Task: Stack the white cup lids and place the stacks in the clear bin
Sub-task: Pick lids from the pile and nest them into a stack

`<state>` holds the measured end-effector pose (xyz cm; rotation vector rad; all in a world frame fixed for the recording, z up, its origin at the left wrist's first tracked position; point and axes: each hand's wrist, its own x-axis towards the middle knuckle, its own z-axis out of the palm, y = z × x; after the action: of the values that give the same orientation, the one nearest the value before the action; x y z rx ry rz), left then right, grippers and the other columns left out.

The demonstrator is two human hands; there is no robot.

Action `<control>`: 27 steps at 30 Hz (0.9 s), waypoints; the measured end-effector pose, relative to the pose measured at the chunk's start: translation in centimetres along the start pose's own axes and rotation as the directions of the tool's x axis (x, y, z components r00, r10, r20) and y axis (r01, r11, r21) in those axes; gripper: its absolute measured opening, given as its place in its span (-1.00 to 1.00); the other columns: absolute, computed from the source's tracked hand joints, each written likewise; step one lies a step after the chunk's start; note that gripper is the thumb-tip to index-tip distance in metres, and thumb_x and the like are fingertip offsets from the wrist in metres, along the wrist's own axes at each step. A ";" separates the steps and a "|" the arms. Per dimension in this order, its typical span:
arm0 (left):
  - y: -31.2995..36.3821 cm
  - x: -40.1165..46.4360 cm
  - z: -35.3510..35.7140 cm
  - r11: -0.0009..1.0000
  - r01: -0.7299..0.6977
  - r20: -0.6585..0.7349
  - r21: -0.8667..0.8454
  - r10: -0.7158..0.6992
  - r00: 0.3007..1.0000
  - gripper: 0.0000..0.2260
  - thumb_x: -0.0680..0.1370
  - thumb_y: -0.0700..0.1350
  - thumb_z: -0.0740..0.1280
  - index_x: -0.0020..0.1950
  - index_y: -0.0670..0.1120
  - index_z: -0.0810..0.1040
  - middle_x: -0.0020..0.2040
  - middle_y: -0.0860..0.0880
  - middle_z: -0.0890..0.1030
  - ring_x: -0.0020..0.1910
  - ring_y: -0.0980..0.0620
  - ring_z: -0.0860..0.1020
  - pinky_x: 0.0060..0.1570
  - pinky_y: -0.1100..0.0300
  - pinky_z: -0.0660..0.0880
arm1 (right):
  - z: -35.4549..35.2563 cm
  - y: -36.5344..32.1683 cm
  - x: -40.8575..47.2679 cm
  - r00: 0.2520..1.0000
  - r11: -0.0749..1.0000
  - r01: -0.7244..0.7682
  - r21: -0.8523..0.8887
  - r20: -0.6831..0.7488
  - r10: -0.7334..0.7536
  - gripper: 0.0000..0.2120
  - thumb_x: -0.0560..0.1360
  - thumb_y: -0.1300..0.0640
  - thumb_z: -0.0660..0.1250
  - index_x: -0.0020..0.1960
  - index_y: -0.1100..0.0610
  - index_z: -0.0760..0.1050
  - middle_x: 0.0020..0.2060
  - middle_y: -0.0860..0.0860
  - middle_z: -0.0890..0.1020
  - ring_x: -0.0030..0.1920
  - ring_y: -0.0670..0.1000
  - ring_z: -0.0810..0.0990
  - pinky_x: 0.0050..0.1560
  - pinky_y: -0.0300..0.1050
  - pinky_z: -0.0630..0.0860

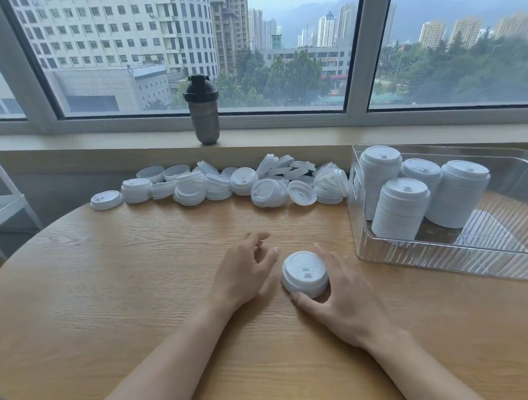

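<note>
Hands (292, 276) flank, right seemingly gripping, lid stack (305, 273).

Round wooden table (110, 280) below wide window (191, 52); grey daylight.

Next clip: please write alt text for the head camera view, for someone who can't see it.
The right hand grips a short stack of white cup lids on a round wooden table, with the left hand open beside it. Four tall lid stacks stand in a clear bin at right; loose lids are heaped along the far edge below a dark shaker bottle on the windowsill.
</note>
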<state>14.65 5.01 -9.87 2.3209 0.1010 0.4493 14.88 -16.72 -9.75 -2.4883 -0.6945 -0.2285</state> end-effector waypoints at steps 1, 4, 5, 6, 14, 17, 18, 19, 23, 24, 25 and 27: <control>-0.5 0.7 -0.1 1.000 0.000 -0.003 0.020 0.000 1.000 -0.62 0.60 0.08 0.38 0.39 0.00 0.55 0.19 0.10 0.58 0.09 0.12 0.57 0.21 0.05 0.51 | 0.1 0.1 0.3 1.000 1.000 -0.006 -0.004 0.006 0.006 -0.10 0.43 -0.41 0.34 0.61 -0.05 0.11 0.44 -0.18 0.37 0.43 -0.14 0.25 0.48 -0.20 0.17; -1.8 3.1 -0.4 0.997 0.001 -0.005 0.072 -0.001 1.000 -0.55 0.58 0.03 0.40 0.46 0.00 0.48 0.31 0.08 0.52 0.18 0.04 0.56 0.27 0.02 0.49 | 0.4 0.4 1.7 1.000 1.000 -0.003 0.006 0.021 0.003 -0.10 0.42 -0.42 0.34 0.61 -0.07 0.13 0.44 -0.20 0.35 0.44 -0.16 0.24 0.46 -0.25 0.16; -2.2 4.0 -0.5 0.995 0.000 -0.013 0.096 0.001 1.000 -0.51 0.57 0.01 0.41 0.49 0.00 0.45 0.35 0.07 0.49 0.22 0.03 0.55 0.28 0.06 0.48 | 0.6 0.6 2.4 1.000 1.000 0.002 0.015 0.021 -0.002 -0.11 0.41 -0.42 0.35 0.60 -0.07 0.14 0.44 -0.20 0.35 0.43 -0.17 0.24 0.43 -0.29 0.15; -2.6 5.0 -0.5 0.992 -0.007 -0.022 0.122 0.009 1.000 -0.47 0.56 0.00 0.43 0.51 0.00 0.42 0.38 0.06 0.46 0.25 0.04 0.53 0.29 0.11 0.46 | 0.9 0.8 3.3 1.000 1.000 0.003 0.020 0.023 -0.003 -0.11 0.41 -0.42 0.36 0.59 -0.08 0.16 0.42 -0.21 0.36 0.42 -0.17 0.24 0.38 -0.33 0.14; -5.2 12.5 0.6 0.952 -0.107 -0.021 0.285 0.118 0.993 -0.21 0.48 0.13 0.48 0.62 -0.01 0.22 0.59 -0.01 0.26 0.57 0.01 0.21 0.53 0.11 0.20 | 2.8 1.9 9.4 0.999 0.994 -0.022 0.103 0.030 0.019 -0.09 0.35 -0.40 0.42 0.57 -0.12 0.18 0.37 -0.24 0.40 0.36 -0.22 0.28 0.38 -0.28 0.24; -5.8 14.8 1.1 0.962 -0.087 -0.037 0.258 0.100 0.994 -0.12 0.44 0.23 0.50 0.63 0.01 0.17 0.55 0.00 0.28 0.53 -0.02 0.26 0.49 0.04 0.30 | 3.2 2.0 10.7 0.999 0.992 -0.030 0.125 0.017 0.028 -0.11 0.34 -0.37 0.46 0.55 -0.18 0.17 0.30 -0.31 0.38 0.33 -0.25 0.29 0.32 -0.30 0.24; -6.0 15.5 1.3 0.964 -0.083 -0.042 0.252 0.097 0.994 -0.10 0.43 0.25 0.51 0.63 0.02 0.15 0.53 0.00 0.29 0.52 -0.02 0.28 0.47 0.03 0.32 | 3.2 2.1 10.8 0.999 0.991 -0.034 0.131 0.017 0.032 -0.11 0.34 -0.37 0.46 0.54 -0.21 0.16 0.27 -0.33 0.36 0.33 -0.26 0.29 0.32 -0.30 0.25; -6.1 16.1 1.6 0.965 -0.085 -0.048 0.249 0.100 0.994 -0.08 0.42 0.26 0.52 0.63 0.03 0.14 0.51 0.00 0.31 0.50 -0.02 0.30 0.45 0.03 0.35 | 3.3 2.1 10.9 0.999 0.991 -0.031 0.133 0.014 0.029 -0.12 0.33 -0.38 0.46 0.53 -0.23 0.16 0.24 -0.35 0.34 0.32 -0.27 0.29 0.33 -0.29 0.26; -5.9 17.8 2.4 0.962 -0.121 -0.061 0.245 0.139 0.988 -0.07 0.38 0.28 0.54 0.61 0.07 0.17 0.41 0.01 0.34 0.37 -0.01 0.45 0.29 0.08 0.43 | 3.6 2.4 11.0 1.000 0.991 -0.016 0.132 0.001 0.016 -0.13 0.30 -0.41 0.45 0.50 -0.28 0.16 0.17 -0.44 0.32 0.30 -0.32 0.30 0.32 -0.31 0.28; -5.8 18.0 2.5 0.959 -0.135 -0.056 0.249 0.154 0.987 -0.08 0.37 0.30 0.53 0.61 0.09 0.18 0.40 0.01 0.35 0.34 0.00 0.47 0.25 0.08 0.44 | 3.6 2.4 11.0 1.000 0.991 -0.015 0.132 0.002 0.015 -0.13 0.30 -0.41 0.45 0.50 -0.29 0.15 0.16 -0.47 0.30 0.30 -0.32 0.29 0.31 -0.32 0.27; -5.7 18.2 2.7 0.955 -0.148 -0.051 0.258 0.166 0.985 -0.08 0.37 0.32 0.53 0.61 0.10 0.19 0.40 0.02 0.35 0.32 0.00 0.48 0.21 0.07 0.46 | 3.7 2.5 11.0 1.000 0.991 -0.012 0.131 0.002 0.012 -0.13 0.30 -0.42 0.44 0.50 -0.30 0.14 0.16 -0.49 0.28 0.30 -0.33 0.29 0.31 -0.32 0.27; -5.5 18.7 3.0 0.945 -0.167 -0.041 0.283 0.186 0.982 -0.08 0.37 0.35 0.51 0.61 0.11 0.20 0.41 0.03 0.36 0.33 -0.01 0.49 0.17 0.04 0.49 | 3.7 2.5 11.0 1.000 0.991 -0.008 0.132 0.000 0.008 -0.13 0.30 -0.42 0.43 0.50 -0.32 0.11 0.15 -0.54 0.23 0.30 -0.34 0.27 0.31 -0.34 0.24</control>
<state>33.47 10.72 -10.26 2.6041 -0.0144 0.6390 25.64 -11.76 -10.77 -2.3644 -0.6774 -0.1742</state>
